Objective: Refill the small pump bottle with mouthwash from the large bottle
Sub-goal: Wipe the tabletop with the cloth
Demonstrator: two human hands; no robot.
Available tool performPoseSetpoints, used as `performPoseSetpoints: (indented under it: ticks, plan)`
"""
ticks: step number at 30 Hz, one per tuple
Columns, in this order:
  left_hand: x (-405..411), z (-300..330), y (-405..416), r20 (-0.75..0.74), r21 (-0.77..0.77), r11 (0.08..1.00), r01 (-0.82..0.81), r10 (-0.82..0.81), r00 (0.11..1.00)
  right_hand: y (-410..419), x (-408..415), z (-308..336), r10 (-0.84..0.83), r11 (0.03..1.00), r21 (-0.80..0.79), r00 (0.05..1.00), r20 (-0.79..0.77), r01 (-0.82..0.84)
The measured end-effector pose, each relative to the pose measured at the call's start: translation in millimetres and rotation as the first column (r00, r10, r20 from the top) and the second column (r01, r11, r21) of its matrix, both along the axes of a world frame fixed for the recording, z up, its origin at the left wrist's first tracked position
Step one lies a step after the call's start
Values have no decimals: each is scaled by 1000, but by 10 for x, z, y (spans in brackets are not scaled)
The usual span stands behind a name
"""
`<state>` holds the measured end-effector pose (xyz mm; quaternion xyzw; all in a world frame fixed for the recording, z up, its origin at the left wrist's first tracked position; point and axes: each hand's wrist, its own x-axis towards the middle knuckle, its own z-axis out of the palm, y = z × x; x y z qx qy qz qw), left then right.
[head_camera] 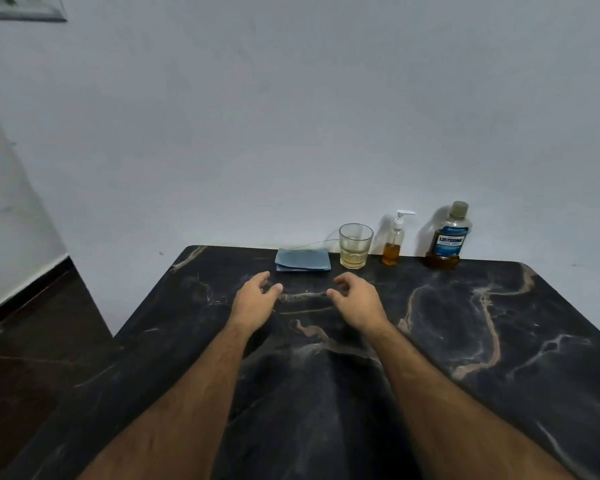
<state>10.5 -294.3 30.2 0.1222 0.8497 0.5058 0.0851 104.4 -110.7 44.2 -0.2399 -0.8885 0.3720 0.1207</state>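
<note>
A small clear pump bottle (pixel 394 242) with a white pump head and some amber liquid stands at the back of the black marble table (pixel 465 341). To its right stands the large mouthwash bottle (pixel 447 237), capped, with a blue label and a little amber liquid at the bottom. My left hand (pixel 255 299) and my right hand (pixel 355 299) hover over the middle of the table, fingers loosely curled, holding nothing. Both are well short of the bottles.
A glass tumbler (pixel 355 245) with a little pale liquid stands left of the pump bottle. A folded blue cloth (pixel 303 259) lies left of the glass. A white wall rises right behind the table. Dark floor (pixel 32 341) lies beyond the table's left edge.
</note>
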Motion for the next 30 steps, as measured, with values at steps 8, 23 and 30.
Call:
performPoseSetpoints:
  ticks: [8, 23, 30]
  plan:
    - [-799, -58, 490, 6, -35, 998, -44, 44, 999, 268, -949, -113, -147, 987, -66, 989, -11, 146]
    - [-1296, -366, 972, -66, -397, 895, -202, 192, 979, 414, -1372, -341, -300, 954, 35, 943, 146, 298]
    - [-765, -217, 755, 49, -124, 972, -199, 207, 977, 240, -863, -289, -297, 886, -391, 953, -65, 250]
